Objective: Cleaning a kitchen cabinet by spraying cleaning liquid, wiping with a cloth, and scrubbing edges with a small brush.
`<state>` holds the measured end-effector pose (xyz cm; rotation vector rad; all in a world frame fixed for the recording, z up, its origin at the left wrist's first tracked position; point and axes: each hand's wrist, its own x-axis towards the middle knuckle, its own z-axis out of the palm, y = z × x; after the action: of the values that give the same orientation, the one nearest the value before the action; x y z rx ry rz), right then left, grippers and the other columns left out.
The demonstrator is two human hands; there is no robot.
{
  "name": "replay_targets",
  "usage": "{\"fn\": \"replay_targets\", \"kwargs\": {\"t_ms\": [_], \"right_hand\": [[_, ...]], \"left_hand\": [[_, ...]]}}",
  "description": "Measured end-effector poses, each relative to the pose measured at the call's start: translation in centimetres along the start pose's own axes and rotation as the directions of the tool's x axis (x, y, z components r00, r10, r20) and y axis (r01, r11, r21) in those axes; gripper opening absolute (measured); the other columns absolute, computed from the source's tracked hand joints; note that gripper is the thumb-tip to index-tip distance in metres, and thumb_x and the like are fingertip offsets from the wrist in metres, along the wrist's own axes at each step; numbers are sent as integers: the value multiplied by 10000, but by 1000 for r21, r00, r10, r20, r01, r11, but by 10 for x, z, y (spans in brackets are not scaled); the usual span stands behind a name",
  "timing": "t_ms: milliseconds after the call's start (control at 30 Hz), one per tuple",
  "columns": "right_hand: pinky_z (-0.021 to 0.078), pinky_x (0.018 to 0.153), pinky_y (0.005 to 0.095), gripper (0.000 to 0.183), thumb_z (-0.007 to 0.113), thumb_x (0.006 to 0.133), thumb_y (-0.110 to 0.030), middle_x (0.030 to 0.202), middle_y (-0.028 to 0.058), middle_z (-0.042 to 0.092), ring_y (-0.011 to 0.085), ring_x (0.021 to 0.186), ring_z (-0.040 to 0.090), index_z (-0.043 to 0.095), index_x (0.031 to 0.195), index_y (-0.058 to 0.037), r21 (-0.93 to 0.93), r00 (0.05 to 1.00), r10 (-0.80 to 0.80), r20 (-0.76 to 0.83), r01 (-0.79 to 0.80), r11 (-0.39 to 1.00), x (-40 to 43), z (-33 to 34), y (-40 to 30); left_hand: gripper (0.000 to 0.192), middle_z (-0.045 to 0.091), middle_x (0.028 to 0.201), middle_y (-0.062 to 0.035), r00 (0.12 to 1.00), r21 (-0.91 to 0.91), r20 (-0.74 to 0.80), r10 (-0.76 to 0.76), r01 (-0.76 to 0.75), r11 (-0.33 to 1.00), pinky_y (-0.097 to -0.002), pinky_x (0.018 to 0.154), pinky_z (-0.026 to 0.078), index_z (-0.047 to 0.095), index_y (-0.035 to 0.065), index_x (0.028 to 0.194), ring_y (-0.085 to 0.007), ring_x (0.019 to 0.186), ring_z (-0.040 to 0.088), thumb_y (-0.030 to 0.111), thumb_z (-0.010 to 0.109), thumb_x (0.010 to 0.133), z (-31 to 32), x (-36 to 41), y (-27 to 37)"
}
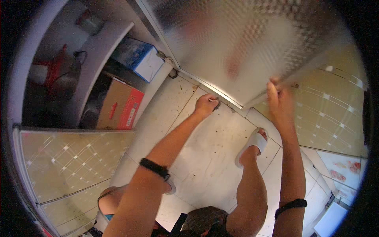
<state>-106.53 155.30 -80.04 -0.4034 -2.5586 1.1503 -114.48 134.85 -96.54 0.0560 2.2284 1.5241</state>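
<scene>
Low over the tiled floor (219, 139), my left hand (205, 105) is curled around a small dark clump (217, 103); what the clump is cannot be made out. Just beyond it runs the bright lower edge of a large textured panel (219, 62) with a metallic sheen. My right hand (279, 100), slightly blurred, grips this panel's right-hand edge, its thumb and fingers about the edge. Dark specks and smears mark the floor along the panel's foot.
An open cabinet at left has a shelf (103, 65), a blue-and-white box (142, 60) and a brown-and-red carton (120, 103). Patterned panels stand at lower left (74, 160) and right (328, 118). My foot in a white slipper (257, 140) is on the floor.
</scene>
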Motion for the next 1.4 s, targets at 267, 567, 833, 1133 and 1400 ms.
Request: {"fn": "replay_targets", "kwargs": {"t_ms": [267, 567, 833, 1133, 1400], "right_hand": [[481, 623, 264, 369, 501, 889, -297, 975, 108, 533, 137, 814, 531, 499, 1100, 5, 62, 998, -38, -57, 41, 997, 3, 7, 7], [424, 739, 301, 234, 529, 866, -191, 845, 105, 583, 177, 793, 543, 536, 987, 9, 58, 970, -146, -195, 160, 985, 2, 19, 1], [430, 698, 297, 238, 533, 864, -203, 812, 111, 595, 181, 752, 554, 553, 981, 3, 88, 978, -102, -184, 120, 989, 2, 10, 2], [440, 651, 313, 236, 526, 866, -195, 786, 122, 594, 192, 709, 555, 554, 980, 9, 76, 978, -88, -188, 104, 992, 4, 13, 0], [443, 628, 317, 233, 527, 863, -187, 753, 116, 595, 182, 673, 552, 537, 996, 4, 68, 983, -17, -183, 29, 997, 1, 17, 3]], "left_hand": [[193, 620, 727, -72, 976, -96, -154, -155, 141, 985, -316, 655, 463, 628, 59, 774, -198, 686, 586, 225, 687, 695, 60, 74, -57], [112, 540, 598, -44, 864, 13, -502, 31, -29, 999, -298, 492, 435, 548, 77, 656, -155, 584, 534, 98, 651, 694, 71, 90, -74], [98, 578, 692, -130, 807, 163, -588, 57, 48, 985, -421, 611, 443, 539, 80, 662, -321, 676, 566, 155, 574, 714, 103, 67, -33], [101, 558, 830, -157, 842, 362, -496, 213, -23, 932, -435, 658, 447, 550, 66, 825, -358, 772, 557, 153, 532, 777, 118, 50, -26], [77, 564, 730, -113, 855, -19, -518, 39, -58, 998, -364, 650, 448, 571, 37, 708, -269, 702, 549, 80, 631, 683, 115, 42, -36]]}}
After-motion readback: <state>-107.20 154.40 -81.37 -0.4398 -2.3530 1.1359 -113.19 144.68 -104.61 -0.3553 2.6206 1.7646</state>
